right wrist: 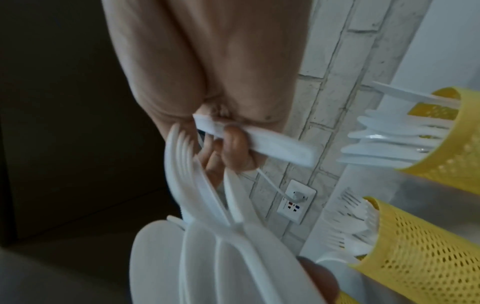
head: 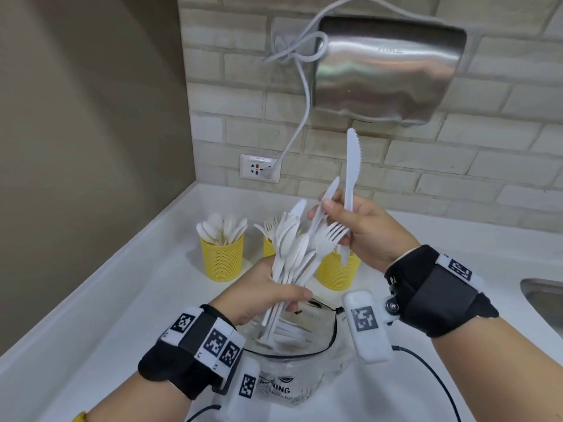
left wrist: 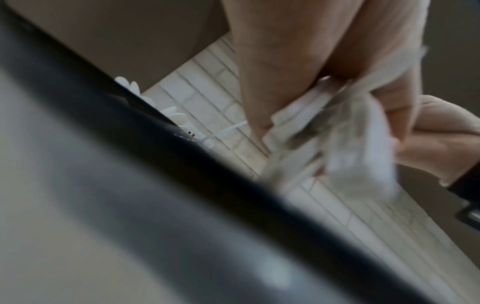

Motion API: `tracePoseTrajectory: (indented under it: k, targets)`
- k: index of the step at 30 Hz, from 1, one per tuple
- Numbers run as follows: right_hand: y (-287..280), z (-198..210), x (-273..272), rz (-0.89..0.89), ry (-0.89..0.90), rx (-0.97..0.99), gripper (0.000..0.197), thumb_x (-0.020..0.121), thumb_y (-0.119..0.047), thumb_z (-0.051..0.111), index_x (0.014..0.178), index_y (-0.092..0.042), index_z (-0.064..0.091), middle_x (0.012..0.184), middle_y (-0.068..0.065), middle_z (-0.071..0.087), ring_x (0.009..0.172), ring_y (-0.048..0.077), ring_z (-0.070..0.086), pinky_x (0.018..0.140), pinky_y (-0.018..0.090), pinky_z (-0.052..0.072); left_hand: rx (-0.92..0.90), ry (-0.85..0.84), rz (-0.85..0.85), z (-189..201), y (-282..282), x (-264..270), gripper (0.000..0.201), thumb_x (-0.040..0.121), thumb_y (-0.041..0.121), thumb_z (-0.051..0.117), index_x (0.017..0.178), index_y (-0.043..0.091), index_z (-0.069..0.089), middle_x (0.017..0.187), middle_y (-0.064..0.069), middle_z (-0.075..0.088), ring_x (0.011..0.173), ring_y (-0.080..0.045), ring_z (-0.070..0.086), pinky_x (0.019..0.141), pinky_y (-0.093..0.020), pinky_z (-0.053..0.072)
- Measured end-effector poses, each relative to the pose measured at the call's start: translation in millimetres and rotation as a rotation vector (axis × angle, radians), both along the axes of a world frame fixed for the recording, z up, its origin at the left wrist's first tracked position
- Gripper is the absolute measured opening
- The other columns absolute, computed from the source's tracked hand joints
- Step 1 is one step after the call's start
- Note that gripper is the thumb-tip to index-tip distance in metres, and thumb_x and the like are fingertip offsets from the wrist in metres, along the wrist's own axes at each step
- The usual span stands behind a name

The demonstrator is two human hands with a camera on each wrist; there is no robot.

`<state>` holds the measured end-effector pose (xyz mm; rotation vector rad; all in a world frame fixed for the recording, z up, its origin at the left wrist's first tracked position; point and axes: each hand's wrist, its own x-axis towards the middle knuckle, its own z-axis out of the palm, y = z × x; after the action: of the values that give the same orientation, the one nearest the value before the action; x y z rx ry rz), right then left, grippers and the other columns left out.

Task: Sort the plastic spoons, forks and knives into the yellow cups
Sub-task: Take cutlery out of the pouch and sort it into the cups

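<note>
**Halfway through the cutlery sort, both hands full**

So the left hand is wrapped around a fat bunch of white plastic cutlery, spoons, forks and knives all mixed, handles poking down toward a clear plastic bag on the white counter. The bunch fans upward, right in front of the cups.

Right hand sits just to the right of that bunch, a bit higher. It's pinching one knife that stands almost upright, blade up against the brick wall, and its fingertips are also on a second knife leaning out of the bunch. The right wrist view shows fingers curled over a knife handle.

Three yellow mesh cups sit behind the hands: the left cup holds spoons and stands clear of everything, the middle cup has forks and is mostly hidden behind the bunch, the right cup sits directly under the right hand. Left wrist view is blurry, mostly just handles in the grip.
</note>
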<state>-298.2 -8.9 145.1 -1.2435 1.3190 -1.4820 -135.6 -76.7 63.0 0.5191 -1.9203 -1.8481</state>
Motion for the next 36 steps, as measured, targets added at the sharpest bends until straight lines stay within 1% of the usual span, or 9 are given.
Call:
tracePoseTrajectory:
  k: [3,11,13,16,19,25,29,33,36]
  targets:
    - [-1,0,-3,-0.030,0.062,0.001,0.010,0.088,-0.017,0.055,0.085,-0.008,0.059,0.072,-0.002,0.066,0.071,0.022,0.042,0.060,0.029,0.032,-0.040,-0.009,0.104,-3,5,-6,0.019,0.075,-0.003,0.070,0.073,0.013,0.058,0.053,0.006,0.058,0.047,-0.012,0.052,0.050,-0.023,0.045]
    - [8,44,-3,-0.466,0.015,-0.573,0.019,0.101,-0.023,0.029,0.087,-0.023,0.042,0.054,-0.008,0.044,0.052,0.007,0.042,0.055,0.020,0.040,-0.191,-0.044,0.440,-20,11,-14,0.022,0.074,0.012,0.070,0.092,0.017,0.057,0.068,0.003,0.062,0.054,-0.015,0.061,0.067,-0.043,0.056]
    - [13,42,11,-0.409,0.086,-0.494,0.016,0.099,-0.025,0.037,0.085,-0.020,0.041,0.051,-0.007,0.033,0.041,0.007,0.034,0.041,0.021,0.036,-0.250,-0.054,0.490,-20,14,-15,0.027,0.076,0.011,0.069,0.100,0.014,0.057,0.073,0.005,0.062,0.059,-0.012,0.062,0.068,-0.037,0.057]
    - [10,20,24,-0.298,0.159,-0.074,0.009,0.089,-0.017,0.058,0.085,-0.016,0.050,0.047,-0.008,0.032,0.033,0.004,0.028,0.033,0.015,0.024,-0.347,0.006,0.561,-17,18,-16,0.037,0.078,0.005,0.067,0.107,0.019,0.050,0.077,0.016,0.056,0.064,0.009,0.058,0.054,-0.004,0.043]
    - [6,3,23,-0.164,0.121,0.164,0.007,0.088,-0.007,0.057,0.090,-0.013,0.059,0.039,-0.011,0.039,0.032,0.004,0.026,0.034,0.015,0.019,-0.366,-0.002,0.540,-18,19,-16,0.041,0.076,0.002,0.068,0.113,0.013,0.052,0.076,0.019,0.055,0.062,0.014,0.055,0.051,-0.003,0.040]
    - [4,0,24,0.019,0.135,0.170,0.009,0.089,-0.010,0.058,0.083,-0.004,0.058,0.041,-0.011,0.044,0.034,0.005,0.026,0.034,0.016,0.020,-0.346,-0.015,0.470,-24,18,-14,0.053,0.075,0.006,0.069,0.121,0.024,0.049,0.089,0.021,0.059,0.078,0.004,0.057,0.063,-0.008,0.043]
    - [0,7,19,-0.237,0.083,-0.051,0.024,0.091,-0.014,0.055,0.067,-0.012,0.053,0.044,-0.007,0.042,0.032,0.003,0.029,0.033,0.015,0.024,-0.284,-0.033,0.408,-28,14,-14,0.038,0.078,0.003,0.067,0.108,0.022,0.052,0.078,0.012,0.059,0.063,0.000,0.055,0.054,-0.006,0.041]
    - [5,36,-19,-0.560,-0.046,-0.374,0.027,0.095,-0.012,0.048,0.068,-0.016,0.047,0.055,0.001,0.039,0.033,0.002,0.031,0.033,0.013,0.024,-0.138,-0.009,0.397,-36,8,-12,0.030,0.077,-0.001,0.067,0.101,0.013,0.056,0.069,0.003,0.059,0.050,-0.001,0.054,0.050,-0.018,0.047]
    - [6,40,-58,-0.815,0.203,-0.356,0.022,0.092,-0.024,0.049,0.070,-0.020,0.050,0.062,-0.002,0.045,0.048,0.007,0.042,0.046,0.020,0.032,-0.042,0.035,0.440,-37,-1,-9,0.027,0.079,-0.003,0.066,0.101,0.006,0.055,0.068,-0.003,0.058,0.047,-0.004,0.055,0.049,-0.017,0.046]
